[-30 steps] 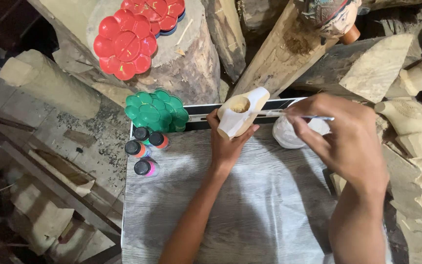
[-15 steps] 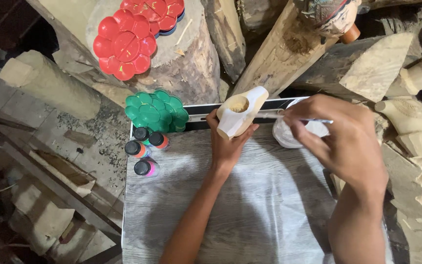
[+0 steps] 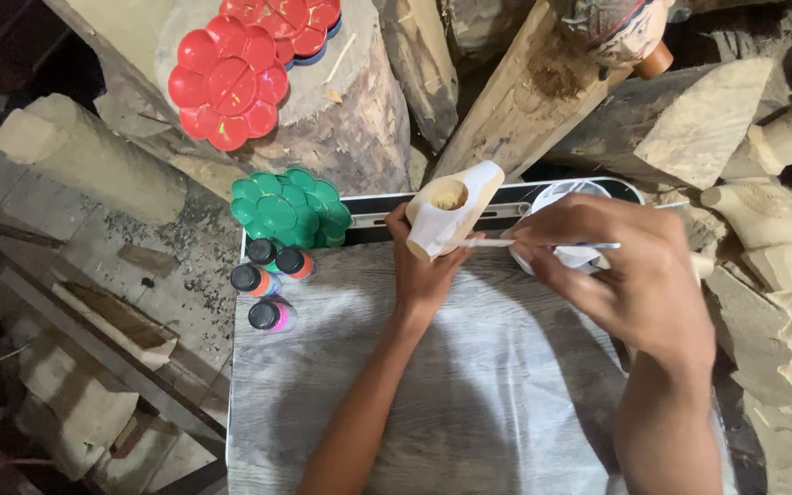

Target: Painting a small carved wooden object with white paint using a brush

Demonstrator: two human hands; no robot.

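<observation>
Head view looks straight down at a grey wood-grain table (image 3: 469,403) whose near edge is cut off by the bottom of the frame, along with both forearms. At the far edge, the left hand (image 3: 425,275) is wrapped around a pale carved wooden piece (image 3: 451,209), part of it coated white, with a round hollow facing up; its lower end is hidden inside the grip. The right hand (image 3: 621,275) pinches a thin brush (image 3: 543,244) that lies level, its tip touching the white side of the wooden piece; the brush's back end pokes out past the knuckles, and the fingers holding it are mostly hidden behind the back of the hand. Under that hand sits a white paint dish (image 3: 566,197), more than half covered, so its contents are hard to make out. A dark strip runs along the table's far edge behind the wooden piece; what it is cannot be told.

At the far left corner of the table lies a green flower-shaped palette (image 3: 288,207), and just in front of it stand 3 small paint bottles (image 3: 268,280) with black caps, well to the left of the left hand. Beyond the table, a red flower-shaped palette (image 3: 229,78) rests on a tree stump (image 3: 359,128). Rough carved wooden blocks (image 3: 772,238) crowd the right side, partly out of frame
</observation>
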